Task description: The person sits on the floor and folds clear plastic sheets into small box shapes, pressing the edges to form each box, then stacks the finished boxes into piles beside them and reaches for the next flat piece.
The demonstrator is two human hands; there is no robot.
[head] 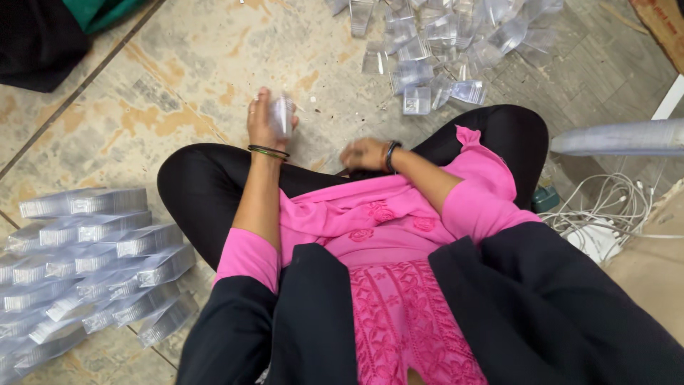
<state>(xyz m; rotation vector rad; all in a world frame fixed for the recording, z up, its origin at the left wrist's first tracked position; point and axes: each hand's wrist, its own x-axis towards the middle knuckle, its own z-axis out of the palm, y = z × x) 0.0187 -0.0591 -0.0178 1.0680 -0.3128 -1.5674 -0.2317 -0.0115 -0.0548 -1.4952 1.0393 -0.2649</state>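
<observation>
A person sits cross-legged on the tiled floor (178, 85), in a pink top and black trousers, and looks down at both hands.

The left hand (267, 117) is lifted in front of the left knee. Its fingers are wrapped around a small clear plastic box (282, 114), so the box sits in this hand, just above the floor. 2 thin bangles (268, 151) ring the wrist.

The right hand (365, 153) is low, near the middle of the lap and close to the right knee. It looks blurred. Its fingers seem curled in, but I cannot tell if they grip anything. A dark band (390, 155) is on that wrist.

On the floor ahead of the right knee lies a loose pile of clear boxes (442, 50), tipped every which way. The pile is near the right hand but not touching it.

On the left side, beside the left leg, are neat rows of flat clear packs (85, 264), stacked close together.

To the right are white cables (613, 207) in a tangle, and a long clear plastic roll (620, 137) above them.
</observation>
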